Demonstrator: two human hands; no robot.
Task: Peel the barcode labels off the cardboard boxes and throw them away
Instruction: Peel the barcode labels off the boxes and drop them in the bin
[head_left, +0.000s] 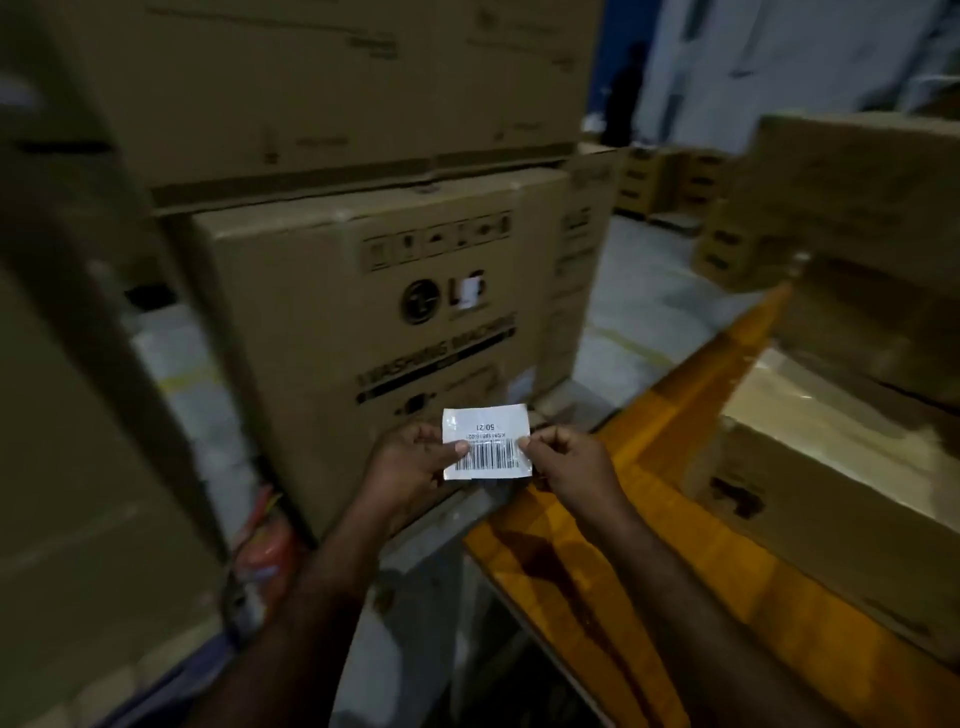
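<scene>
A white barcode label (488, 439) is held flat in the air, upside down to me, in front of the lower part of a brown washing-machine box (363, 322). My left hand (410, 462) pinches its left edge with thumb on the printed face. My right hand (566, 462) pinches its right edge between thumb and forefinger. The label is off the cardboard, and the box face behind it shows printed logos and text.
More large cardboard boxes (322, 88) are stacked above and to the left. A yellow-orange pallet frame (691, 467) with boxes (857, 525) on it runs along the right. Grey floor (634, 312) opens between the stacks, with further boxes (670, 179) beyond. Orange wrapping (270, 551) lies low on the left.
</scene>
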